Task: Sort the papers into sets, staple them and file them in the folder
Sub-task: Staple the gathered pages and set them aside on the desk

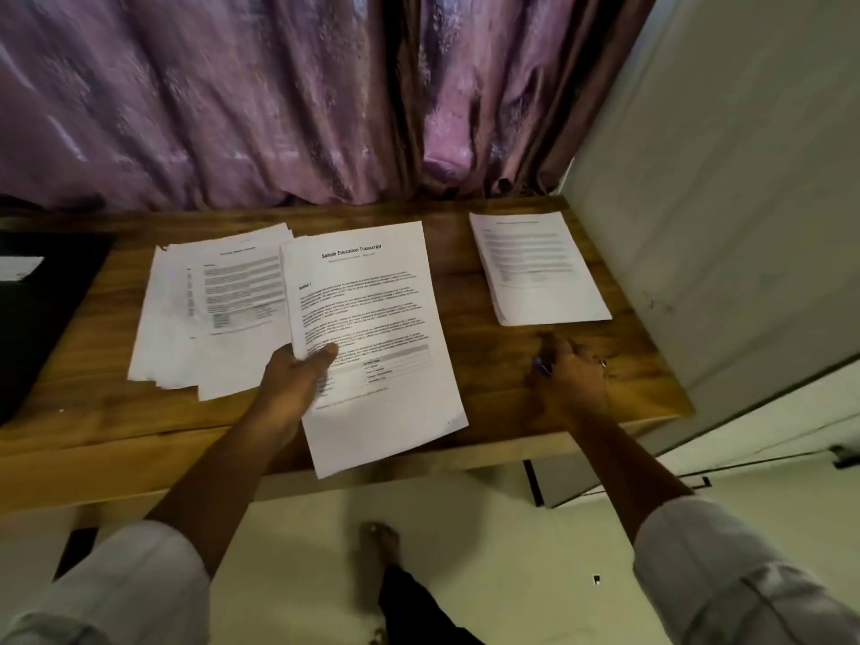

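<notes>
A black folder (42, 309) lies at the counter's (502, 412) left edge, with a loose pile of papers (218, 314) fanned out beside it. The left hand (293, 379) pinches a "Sample Education Transcript" set (372, 309), thumb on top, its lower end overhanging the near edge. The right hand (570, 379) rests knuckles-up, fingers curled round a small blue object (541, 365) too blurred to name, just below a neat stack (540, 272).

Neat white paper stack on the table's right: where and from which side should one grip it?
Probably the near short edge, from the person's side: the neat white paper stack lies flat and squared, bare brown wooden table shows before that edge, and a pale wall crowds its right.
</notes>
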